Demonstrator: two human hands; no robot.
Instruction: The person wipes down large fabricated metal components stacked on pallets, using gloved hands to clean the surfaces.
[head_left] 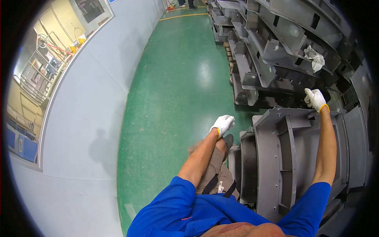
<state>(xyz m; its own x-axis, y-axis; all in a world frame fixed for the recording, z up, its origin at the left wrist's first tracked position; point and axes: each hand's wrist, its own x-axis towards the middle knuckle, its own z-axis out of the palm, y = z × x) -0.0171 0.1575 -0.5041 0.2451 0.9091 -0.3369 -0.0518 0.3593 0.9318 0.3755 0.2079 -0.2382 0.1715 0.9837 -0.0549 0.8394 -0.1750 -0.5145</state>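
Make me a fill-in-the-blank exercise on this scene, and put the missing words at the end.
1. The left hand and the right hand both wear ____ gloves.
2. The floor is mostly ____ in colour.
3. Of the two hands, the one nearer to the crumpled cloth is the ____ one.
4. The stacked grey metal parts stand on the ____ side of the picture.

Missing words: white; green; right; right.

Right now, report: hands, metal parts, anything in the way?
Left hand: gloved, loosely curled, nothing visible in it. Right hand: gloved, over metal frame, contact unclear. White rag on the stacked parts, clear of both hands.
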